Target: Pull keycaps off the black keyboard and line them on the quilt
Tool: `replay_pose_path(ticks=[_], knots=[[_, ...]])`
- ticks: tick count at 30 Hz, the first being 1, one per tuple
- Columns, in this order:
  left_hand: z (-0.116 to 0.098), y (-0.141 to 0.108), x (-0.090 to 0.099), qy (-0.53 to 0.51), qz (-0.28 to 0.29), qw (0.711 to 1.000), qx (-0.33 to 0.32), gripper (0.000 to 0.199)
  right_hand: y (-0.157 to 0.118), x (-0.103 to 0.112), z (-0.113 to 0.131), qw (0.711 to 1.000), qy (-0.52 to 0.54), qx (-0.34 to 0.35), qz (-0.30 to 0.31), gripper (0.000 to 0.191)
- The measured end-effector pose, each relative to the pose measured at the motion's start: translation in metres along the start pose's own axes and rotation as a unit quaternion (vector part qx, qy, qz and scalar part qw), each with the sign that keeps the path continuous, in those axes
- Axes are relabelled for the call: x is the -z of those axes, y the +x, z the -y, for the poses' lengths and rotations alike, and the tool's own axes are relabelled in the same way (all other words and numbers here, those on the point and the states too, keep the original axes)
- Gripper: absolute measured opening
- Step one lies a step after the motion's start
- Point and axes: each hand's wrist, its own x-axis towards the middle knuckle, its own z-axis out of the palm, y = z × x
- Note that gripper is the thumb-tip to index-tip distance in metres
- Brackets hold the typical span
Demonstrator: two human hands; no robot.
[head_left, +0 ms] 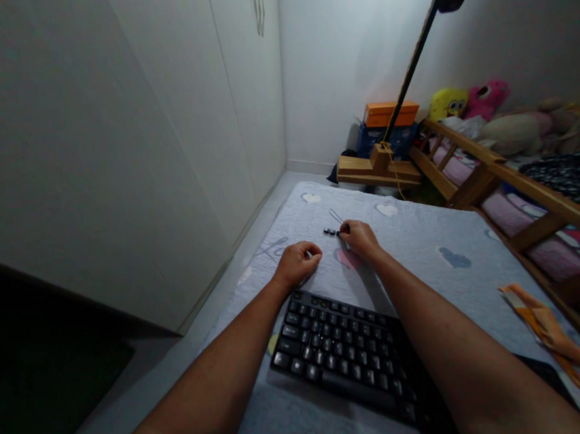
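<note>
A black keyboard (345, 354) lies on the quilted sheet in front of me, its right part hidden under my right forearm. Past its far edge, a short row of small black keycaps (329, 231) sits on the sheet. My right hand (361, 240) is closed round a wire keycap puller (336, 216), whose thin loop sticks out toward the far left. Its fingertips are at the right end of the keycap row. Just beyond the keyboard's far left corner, my left hand (299, 263) rests with fingers curled in and nothing visible in them.
Orange-handled tools or packaging (547, 326) lie on the sheet at right, near a dark flat object (545, 375). A wooden bed rail (518, 177) runs along the right. White cabinet doors (176, 119) stand at left. Behind are a wooden stand (378, 166) and boxes (390, 114).
</note>
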Motion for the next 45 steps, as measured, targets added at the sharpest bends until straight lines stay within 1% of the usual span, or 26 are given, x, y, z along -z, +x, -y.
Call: replay_pose_path(ticks=[6, 17, 24, 28, 31, 32, 34, 36, 38, 40, 42, 43, 44, 45], knots=[[-0.003, -0.001, 0.001, 0.005, 0.000, 1.000, -0.007, 0.016, 0.000, 0.000, 0.001, 1.000, 0.005, 0.001, -0.001, 0.018], [0.001, 0.001, -0.001, 0.016, 0.001, 1.000, -0.009, 0.014, 0.000, -0.002, -0.002, 1.000, 0.016, 0.002, -0.005, 0.019], [0.001, 0.000, 0.000, 0.016, 0.003, 1.000, -0.011, 0.015, -0.002, -0.001, -0.001, 1.000, 0.028, -0.002, -0.009, 0.023], [-0.001, 0.000, 0.000, 0.017, 0.005, 1.000, -0.011, 0.015, -0.005, 0.007, 0.002, 0.999, 0.041, -0.004, -0.019, 0.024], [0.000, -0.001, 0.000, 0.016, 0.003, 1.000, -0.009, 0.015, -0.009, 0.020, 0.002, 0.998, 0.052, -0.008, -0.035, 0.018], [0.000, -0.001, 0.000, 0.015, 0.003, 1.000, -0.009, 0.015, -0.012, 0.026, 0.002, 0.998, 0.054, -0.011, -0.041, 0.020], [0.001, -0.001, 0.000, 0.013, 0.000, 1.000, -0.010, 0.015, -0.020, 0.038, 0.001, 0.996, 0.067, -0.015, -0.054, 0.027], [0.001, -0.001, 0.000, 0.012, -0.002, 1.000, -0.010, 0.015, -0.031, 0.049, -0.001, 0.987, 0.146, -0.022, -0.067, 0.028], [0.001, -0.002, 0.000, 0.012, -0.002, 1.000, -0.008, 0.015, -0.047, 0.061, -0.002, 0.965, 0.252, -0.031, -0.065, 0.028], [0.001, -0.002, 0.000, 0.013, 0.000, 1.000, -0.008, 0.015, -0.066, 0.073, -0.001, 0.942, 0.328, -0.018, -0.070, 0.031], [0.000, -0.002, 0.000, 0.016, 0.000, 1.000, -0.011, 0.014, -0.087, 0.084, -0.001, 0.930, 0.358, -0.011, -0.084, 0.035], [0.000, -0.002, 0.000, 0.017, 0.000, 1.000, -0.012, 0.014, -0.098, 0.089, -0.001, 0.924, 0.373, -0.017, -0.089, 0.038], [0.000, -0.002, 0.000, 0.019, 0.001, 1.000, -0.014, 0.014, -0.109, 0.094, 0.000, 0.914, 0.394, -0.025, -0.089, 0.042], [0.001, -0.003, 0.000, 0.022, 0.002, 1.000, -0.015, 0.014, -0.121, 0.098, 0.000, 0.905, 0.417, -0.032, -0.076, 0.045]])
